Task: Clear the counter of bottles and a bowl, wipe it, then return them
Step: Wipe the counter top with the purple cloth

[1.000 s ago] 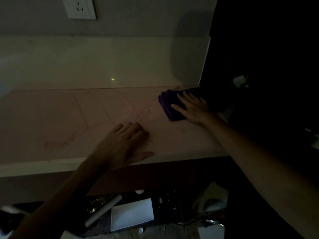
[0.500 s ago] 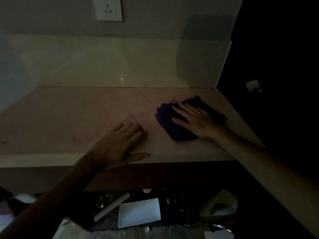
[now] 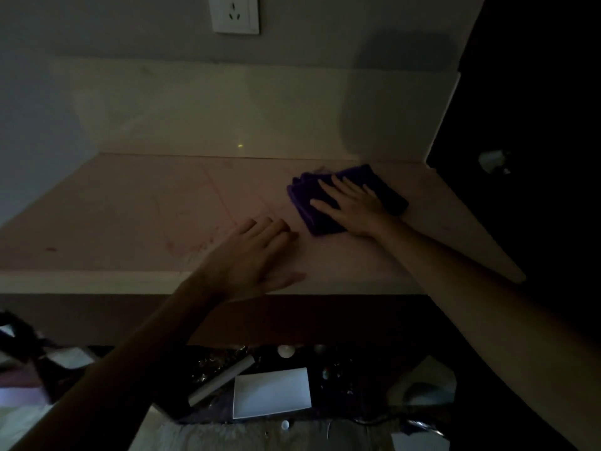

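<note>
The scene is dim. A pale pink counter [image 3: 123,209] with faint reddish streaks runs across the middle of the view. A folded purple cloth [image 3: 305,193] lies on its right part. My right hand [image 3: 351,206] presses flat on the cloth, fingers spread and pointing left. My left hand [image 3: 257,258] rests palm down on the counter near the front edge, just left of the cloth, holding nothing. No bottles or bowl show on the counter.
A pale backsplash [image 3: 211,109] and a wall socket [image 3: 234,14] stand behind the counter. A dark area [image 3: 536,125] borders the right end. Below the front edge lie a white card [image 3: 271,392], a pale tube [image 3: 221,379] and clutter.
My right hand slid the purple cloth from the back right corner toward the front, then back away a little. My left hand stayed planted on the counter.
</note>
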### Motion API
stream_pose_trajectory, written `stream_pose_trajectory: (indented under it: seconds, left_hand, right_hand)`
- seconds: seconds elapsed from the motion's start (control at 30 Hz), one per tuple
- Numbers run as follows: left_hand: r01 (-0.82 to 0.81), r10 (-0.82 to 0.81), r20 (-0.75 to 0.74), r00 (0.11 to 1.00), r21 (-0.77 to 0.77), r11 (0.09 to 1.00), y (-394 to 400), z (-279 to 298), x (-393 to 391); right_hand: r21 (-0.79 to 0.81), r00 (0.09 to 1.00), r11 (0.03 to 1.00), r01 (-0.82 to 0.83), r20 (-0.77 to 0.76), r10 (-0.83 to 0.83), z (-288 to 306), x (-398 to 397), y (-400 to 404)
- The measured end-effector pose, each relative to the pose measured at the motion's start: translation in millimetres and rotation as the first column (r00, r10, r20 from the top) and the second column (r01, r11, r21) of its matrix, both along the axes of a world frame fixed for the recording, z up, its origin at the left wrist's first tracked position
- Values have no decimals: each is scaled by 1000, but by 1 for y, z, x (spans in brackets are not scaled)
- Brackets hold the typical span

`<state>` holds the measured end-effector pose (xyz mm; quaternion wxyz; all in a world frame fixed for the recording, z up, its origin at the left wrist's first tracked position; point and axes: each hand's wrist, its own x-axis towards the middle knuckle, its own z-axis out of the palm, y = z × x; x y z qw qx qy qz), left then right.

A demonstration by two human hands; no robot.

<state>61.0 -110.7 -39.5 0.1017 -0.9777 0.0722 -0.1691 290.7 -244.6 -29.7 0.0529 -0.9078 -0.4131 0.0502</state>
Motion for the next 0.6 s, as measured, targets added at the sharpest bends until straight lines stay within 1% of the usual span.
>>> stream_pose_trajectory:
  seconds: [0.07,0.13,0.23,0.33,0.4,0.53,0.6]
  left_hand:
    - [-25,26,24,999,-29,999,1,2,-10]
    - [-40,41,36,999,-23,999,11,1,-24]
    - [-75,74,45,996,10,997,40,1,-44]
    - [-99,97,46,994,44,994,70,1,-56]
    - [-76,74,39,996,68,995,79,-1,-58]
    - [-34,30,55,998,74,997,84,-7,-58]
    - [-30,25,92,995,53,998,85,-7,-58]
  right_hand:
    - [29,998,998,-60,15,60,-3,-45,-31]
    - [47,992,991,-123,38,121,-7,-91,-57]
    - [42,988,989,-140,76,136,-10,-126,-70]
    - [31,989,988,-149,7,149,-4,-107,-46]
    - [12,984,984,-179,-11,179,-4,-78,-15]
    - [2,992,992,-124,-19,124,-4,-7,80]
    - [-11,996,996,-90,-8,90,-2,20,123]
